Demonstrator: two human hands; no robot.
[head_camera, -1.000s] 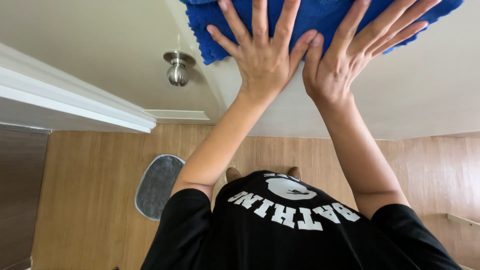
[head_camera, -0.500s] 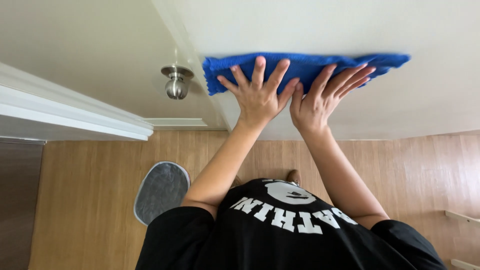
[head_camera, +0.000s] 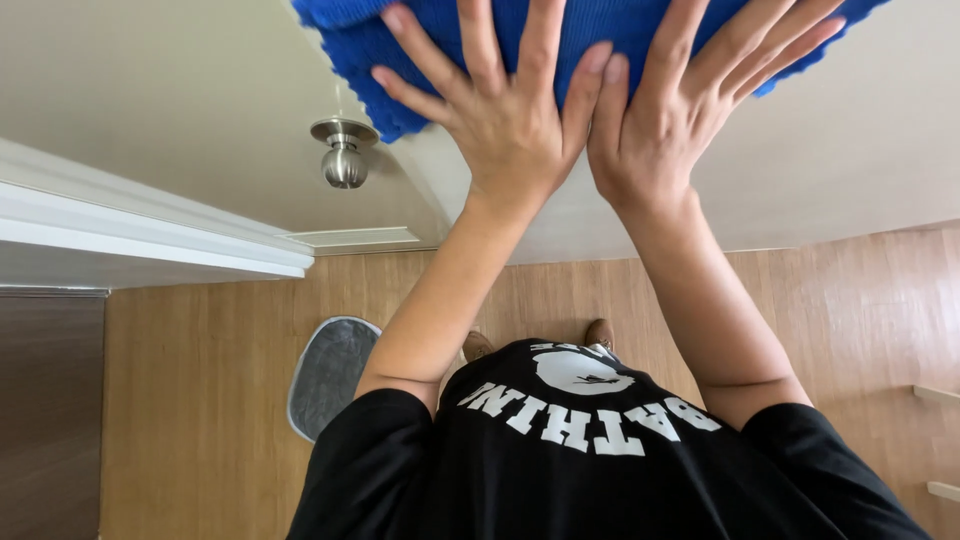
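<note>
Both palms press flat: your left hand (head_camera: 505, 125) and right hand (head_camera: 665, 120), fingers spread wide, pin the blue cloth (head_camera: 600, 25) against the white door (head_camera: 850, 150). Ease off and it could drop; sliding left could snag the knob (head_camera: 344, 152).

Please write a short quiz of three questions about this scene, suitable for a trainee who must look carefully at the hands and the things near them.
1. True or false: both hands lie flat with spread fingers on the blue cloth.
2. Which thing is nearest the left hand, apart from the cloth? A) round metal door knob B) grey oval mat C) wooden floor
3. Fill in: the right hand presses the cloth against a ___ painted door.

Key: 1 true; 2 A; 3 white.
</note>
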